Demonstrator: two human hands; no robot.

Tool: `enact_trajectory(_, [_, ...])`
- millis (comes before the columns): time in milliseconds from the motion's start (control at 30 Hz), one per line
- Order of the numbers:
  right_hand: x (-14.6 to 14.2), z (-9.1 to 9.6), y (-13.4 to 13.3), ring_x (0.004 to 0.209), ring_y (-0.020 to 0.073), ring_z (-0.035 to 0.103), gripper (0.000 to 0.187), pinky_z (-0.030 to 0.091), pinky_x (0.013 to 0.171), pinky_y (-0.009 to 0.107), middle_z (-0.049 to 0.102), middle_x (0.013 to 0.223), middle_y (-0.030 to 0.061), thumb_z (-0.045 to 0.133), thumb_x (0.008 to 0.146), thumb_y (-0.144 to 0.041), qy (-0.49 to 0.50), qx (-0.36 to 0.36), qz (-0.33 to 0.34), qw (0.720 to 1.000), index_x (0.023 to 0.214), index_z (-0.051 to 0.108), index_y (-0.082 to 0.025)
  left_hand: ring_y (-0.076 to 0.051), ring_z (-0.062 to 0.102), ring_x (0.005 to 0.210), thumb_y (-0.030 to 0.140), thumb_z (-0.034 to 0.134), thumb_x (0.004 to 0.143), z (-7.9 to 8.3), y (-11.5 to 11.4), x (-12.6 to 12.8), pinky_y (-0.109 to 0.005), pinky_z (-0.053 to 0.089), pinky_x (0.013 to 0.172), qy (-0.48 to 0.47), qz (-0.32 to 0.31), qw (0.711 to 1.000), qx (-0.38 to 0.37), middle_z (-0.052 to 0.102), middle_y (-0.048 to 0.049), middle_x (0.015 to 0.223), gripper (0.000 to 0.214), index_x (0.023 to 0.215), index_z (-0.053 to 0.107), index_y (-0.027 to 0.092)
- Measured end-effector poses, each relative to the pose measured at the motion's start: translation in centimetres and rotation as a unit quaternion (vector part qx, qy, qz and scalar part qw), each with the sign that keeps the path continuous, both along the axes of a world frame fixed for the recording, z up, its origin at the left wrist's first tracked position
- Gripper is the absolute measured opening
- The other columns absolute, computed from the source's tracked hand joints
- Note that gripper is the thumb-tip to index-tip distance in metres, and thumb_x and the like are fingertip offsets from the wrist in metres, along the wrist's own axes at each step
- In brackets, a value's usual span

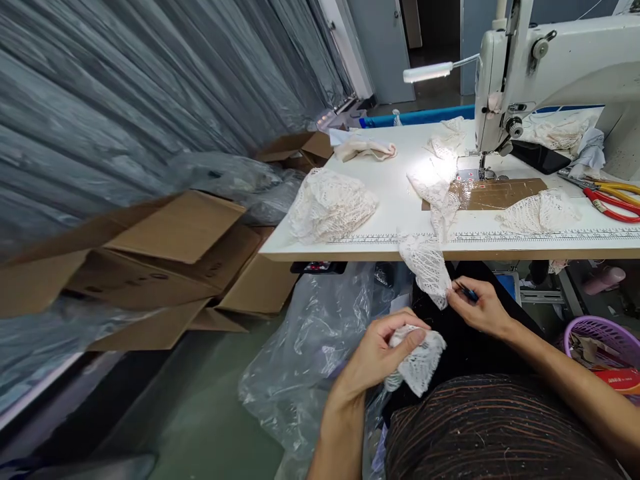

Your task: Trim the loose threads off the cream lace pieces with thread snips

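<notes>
My left hand point(383, 350) is closed round a bunched piece of white lace point(423, 360), its thumb pressed on top, low in front of the dark striped top I wear. To the right, my right hand point(480, 308) pinches the lower tip of a lace strip point(425, 267). A small dark blue object point(467, 292), perhaps thread snips, also sits in these fingers; its shape is mostly hidden. From the pinched tip the lace strip runs up over the table edge and lies towards the sewing machine point(493, 100).
A lace pile point(333, 207) lies left on the white table point(380, 250); another lace piece point(540, 212) lies right. Red-handled scissors point(607, 203) and a black phone point(540, 157) rest beside the machine. Cardboard boxes point(175, 227), plastic sheeting point(310, 340) and a purple basket point(600, 327) stand around.
</notes>
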State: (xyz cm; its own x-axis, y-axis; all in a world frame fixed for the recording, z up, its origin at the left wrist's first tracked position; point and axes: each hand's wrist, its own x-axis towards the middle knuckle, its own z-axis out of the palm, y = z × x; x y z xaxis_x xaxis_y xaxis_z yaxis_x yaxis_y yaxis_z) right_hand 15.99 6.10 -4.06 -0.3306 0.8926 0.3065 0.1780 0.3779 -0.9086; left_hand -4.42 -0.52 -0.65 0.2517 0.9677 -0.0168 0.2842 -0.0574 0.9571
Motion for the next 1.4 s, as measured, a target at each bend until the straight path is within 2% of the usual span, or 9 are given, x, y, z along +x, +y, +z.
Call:
enact_trajectory(100, [0.7,1.1,-2.6,0.049,0.0079,0.036,0.022,0.029,0.046,0.022,0.043,0.057,-0.0038,0.054,0.089,-0.023,0.008,0.077,0.057,0.995,0.067,0.056,-0.018,-0.019,0.058,0.077,0.046,0.069,0.083,1.2,0.1,-1.1,-0.03,0.046,0.072,-0.005,0.079,0.993,0.086,0.064,-0.0053,0.083,0.029,0.09,0.077,0.018])
enact_trajectory(200, [1.0,1.6,-4.8,0.048,0.0073,0.039,0.015,0.031,0.046,0.021,0.049,0.058,-0.0038,0.054,0.086,-0.013,0.027,0.113,0.124,0.986,0.072,0.057,-0.018,-0.022,0.058,0.091,0.05,0.07,0.081,0.7,0.9,-1.0,-0.033,0.046,0.082,-0.019,0.098,0.988,0.119,0.063,-0.007,0.094,0.036,0.099,0.077,0.019])
enact_trajectory(333, [1.2,1.3,-6.5,0.051,0.0088,0.045,0.014,0.035,0.049,0.022,0.056,0.06,-0.0026,0.052,0.079,-0.008,0.035,0.13,0.176,0.975,0.074,0.058,-0.019,-0.025,0.056,0.096,0.061,0.068,0.077,-1.8,2.0,1.0,-0.035,0.044,0.083,-0.086,-0.006,0.995,0.057,0.059,-0.0093,0.104,0.053,0.107,0.076,0.019])
enact_trajectory(467, [1.5,0.7,-6.9,0.055,0.0106,0.051,0.016,0.039,0.053,0.022,0.062,0.064,-0.0004,0.049,0.075,-0.007,0.021,0.136,0.195,0.971,0.077,0.06,-0.019,-0.025,0.057,0.095,0.066,0.069,0.072,-3.4,2.2,2.7,-0.035,0.045,0.081,-0.183,-0.099,0.978,-0.033,0.059,-0.0094,0.101,0.051,0.086,0.077,0.017])
enact_trajectory(633, [2.4,0.2,-6.2,0.054,0.0098,0.05,0.014,0.037,0.052,0.022,0.061,0.064,-0.0008,0.052,0.078,-0.009,0.008,0.123,0.192,0.974,0.078,0.062,-0.018,-0.018,0.058,0.079,0.055,0.077,0.071,-3.0,1.6,2.7,-0.03,0.046,0.074,-0.171,-0.055,0.982,-0.063,0.064,-0.006,0.085,0.039,0.069,0.069,0.016])
enact_trajectory(733, [3.0,0.2,-5.3,0.054,0.0099,0.048,0.011,0.037,0.052,0.022,0.061,0.066,-0.0004,0.055,0.086,-0.021,-0.042,0.038,0.178,0.982,0.083,0.065,-0.017,-0.014,0.056,0.067,0.051,0.075,0.075,-2.4,1.3,2.3,-0.026,0.046,0.065,-0.087,-0.019,0.992,-0.092,0.065,-0.0024,0.072,0.035,0.075,0.07,0.016])
enact_trajectory(900, [2.9,0.2,-3.6,0.058,0.0129,0.047,0.05,0.037,0.057,0.025,0.056,0.065,-0.0004,0.028,0.103,-0.045,-0.118,-0.098,0.109,0.982,0.092,0.067,-0.016,-0.016,0.062,0.074,0.044,0.073,0.077,-2.1,1.1,2.3,-0.028,0.049,0.071,-0.009,0.027,0.997,-0.075,0.073,-0.0047,0.082,0.03,0.089,0.076,0.016])
enact_trajectory(1133, [1.3,-0.1,-2.4,0.054,0.0111,0.037,0.055,0.027,0.053,0.025,0.045,0.058,-0.0029,0.031,0.101,-0.055,-0.142,-0.079,0.114,0.98,0.069,0.056,-0.018,-0.017,0.06,0.072,0.041,0.07,0.08,-1.9,1.2,2.4,-0.029,0.048,0.071,-0.004,0.02,0.999,-0.044,0.069,-0.0037,0.075,0.025,0.08,0.077,0.018])
enact_trajectory(1400, [1.2,-0.2,-2.7,0.053,0.0112,0.039,0.047,0.03,0.055,0.025,0.047,0.06,-0.0031,0.032,0.101,-0.049,-0.143,-0.088,0.093,0.982,0.075,0.057,-0.019,-0.015,0.058,0.068,0.041,0.067,0.082,-1.8,1.2,2.4,-0.027,0.046,0.067,-0.031,0.025,0.998,-0.051,0.066,-0.0019,0.072,0.025,0.076,0.076,0.018])
